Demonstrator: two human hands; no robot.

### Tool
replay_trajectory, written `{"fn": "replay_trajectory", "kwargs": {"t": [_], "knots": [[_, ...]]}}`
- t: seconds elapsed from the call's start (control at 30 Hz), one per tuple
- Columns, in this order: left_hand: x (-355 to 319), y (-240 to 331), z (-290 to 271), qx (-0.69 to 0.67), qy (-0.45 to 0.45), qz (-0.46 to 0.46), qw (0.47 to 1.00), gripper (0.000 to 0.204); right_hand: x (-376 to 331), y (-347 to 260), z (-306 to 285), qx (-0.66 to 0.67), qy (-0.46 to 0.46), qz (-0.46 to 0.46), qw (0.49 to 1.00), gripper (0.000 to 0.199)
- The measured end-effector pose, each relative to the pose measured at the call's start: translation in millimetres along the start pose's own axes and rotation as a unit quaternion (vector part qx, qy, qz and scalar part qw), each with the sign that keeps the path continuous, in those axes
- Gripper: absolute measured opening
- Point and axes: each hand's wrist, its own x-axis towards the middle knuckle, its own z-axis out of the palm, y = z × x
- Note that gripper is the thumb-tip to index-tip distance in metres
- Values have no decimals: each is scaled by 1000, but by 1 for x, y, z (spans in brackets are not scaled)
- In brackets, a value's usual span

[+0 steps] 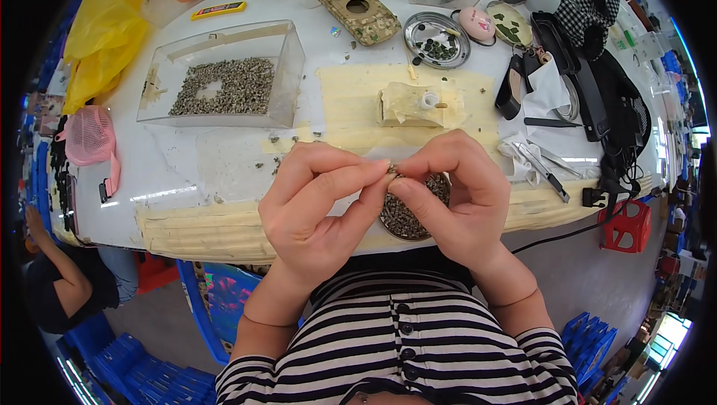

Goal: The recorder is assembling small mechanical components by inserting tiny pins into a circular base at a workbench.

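My left hand (317, 199) and my right hand (467, 199) meet at the table's near edge, thumbs and forefingers pinched together. Between the fingertips is a tiny mottled, brownish-grey part (393, 172), mostly covered, so its exact kind is unclear. Right below it, partly behind my right thumb, stands a round dish (407, 238) full of many similar small pieces. Just beyond my hands a block wrapped in cream tape (399, 106) carries a small white cylinder (430, 99). A clear plastic box (295, 99) at the left holds a heap of small grey-brown parts (231, 85).
Behind the block lie a camouflage-patterned model hull (360, 13) and a metal dish (463, 54) with dark green bits. Cutters (541, 169) and tweezers (554, 158) lie right. A yellow bag (104, 39) and pink mesh basket (89, 136) sit left; another person (71, 285) is beyond.
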Motion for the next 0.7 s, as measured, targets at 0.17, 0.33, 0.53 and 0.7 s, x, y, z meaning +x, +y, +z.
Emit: {"fn": "replay_trajectory", "kwargs": {"t": [0.17, 0.33, 0.53, 0.7], "knots": [[-1, 0, 1, 8, 10, -7, 1000, 29, -1, -6, 1, -109, 21, -83, 990, 26], [-1, 1, 1, 1, 9, -11, 1000, 29, -1, -3, 0, -123, 20, -78, 989, 28], [0, 2, -1, -15, 0, -2, 1000, 29, -1, -2, 1, -33, -21, 4, 999, 23], [0, 1, -1, -10, -10, 8, 1000, 30, -2, 1, 1, 65, -25, 58, 996, 19]]}}
